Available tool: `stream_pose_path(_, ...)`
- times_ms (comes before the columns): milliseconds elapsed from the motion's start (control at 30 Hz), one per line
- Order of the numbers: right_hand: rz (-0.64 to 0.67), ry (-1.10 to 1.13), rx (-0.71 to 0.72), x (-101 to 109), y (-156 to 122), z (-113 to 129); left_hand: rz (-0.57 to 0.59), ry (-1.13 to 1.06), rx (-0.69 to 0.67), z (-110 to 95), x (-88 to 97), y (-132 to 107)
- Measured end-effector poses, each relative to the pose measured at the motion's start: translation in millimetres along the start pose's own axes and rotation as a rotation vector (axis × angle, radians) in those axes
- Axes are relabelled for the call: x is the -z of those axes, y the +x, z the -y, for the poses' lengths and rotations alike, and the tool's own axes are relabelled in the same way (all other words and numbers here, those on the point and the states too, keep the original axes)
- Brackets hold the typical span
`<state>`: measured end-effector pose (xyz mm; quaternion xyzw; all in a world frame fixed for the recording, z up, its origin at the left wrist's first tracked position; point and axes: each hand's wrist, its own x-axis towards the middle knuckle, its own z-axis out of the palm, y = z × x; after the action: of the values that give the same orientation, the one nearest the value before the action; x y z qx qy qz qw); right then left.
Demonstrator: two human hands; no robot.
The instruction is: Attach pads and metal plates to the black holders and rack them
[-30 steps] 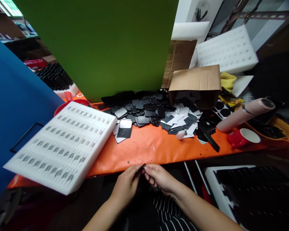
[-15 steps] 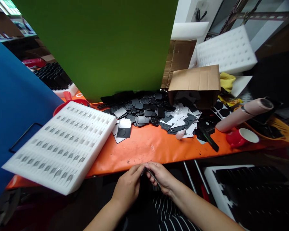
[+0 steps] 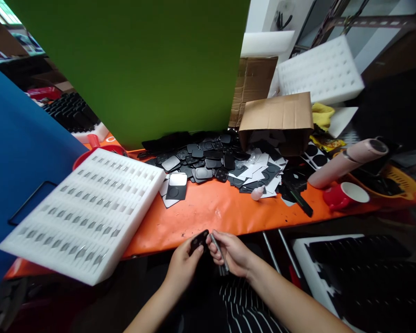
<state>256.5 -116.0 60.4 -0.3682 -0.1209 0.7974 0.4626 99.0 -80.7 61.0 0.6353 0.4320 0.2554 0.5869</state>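
Note:
My left hand (image 3: 182, 266) is closed on a small black plate with round holes (image 3: 199, 240), its thumb lying across the near face. Right beside it, my right hand (image 3: 235, 253) grips a slim grey metal tool (image 3: 217, 246) whose exact kind I cannot make out. Both hands are just off the front edge of the orange-covered table (image 3: 194, 210). Farther back lies a heap of similar black plates (image 3: 203, 159), some with shiny faces. A black and white card (image 3: 176, 186) rests in front of the heap.
A slotted white foam tray (image 3: 90, 208) stands at left. Cut cards (image 3: 260, 171), a small bottle (image 3: 257, 193), a cardboard box (image 3: 277, 113), a pink flask (image 3: 348, 162) and a red mug (image 3: 343, 196) are at right. Another foam tray (image 3: 300, 259) with black pieces sits below.
My hands have moved slightly apart. The black plate has turned up so its holed face shows, and the grey tool in my right hand is more visible. The view has shifted a little.

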Motion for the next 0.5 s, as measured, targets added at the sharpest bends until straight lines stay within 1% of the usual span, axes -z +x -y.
stream_pose_path(33,0.012,0.039,0.001,0,0,2,-0.018,-0.133,0.090,1,0.0,2)
stream_pose_path(100,0.015,0.025,0.017,-2,-2,6,-0.064,-0.329,0.235,2,0.9,5)
stream_pose_path(133,0.013,-0.023,0.017,-3,-3,8,-0.093,-0.378,0.277,2,1.8,6)
stream_pose_path(200,0.010,-0.156,-0.001,-7,-5,9,-0.167,-0.388,0.297,0,3.5,8)
stream_pose_path(267,0.008,-0.265,-0.028,-12,-7,9,-0.219,-0.313,0.241,-5,4.3,7)
stream_pose_path(333,-0.006,-0.314,-0.041,-18,-8,9,-0.235,-0.200,0.132,-11,3.6,4)
stream_pose_path(433,-0.041,-0.324,-0.062,-25,-8,10,-0.202,-0.034,-0.037,-19,1.6,-3)
stream_pose_path(500,-0.040,-0.279,-0.091,-25,-9,12,-0.183,0.050,-0.125,-22,1.4,-8)
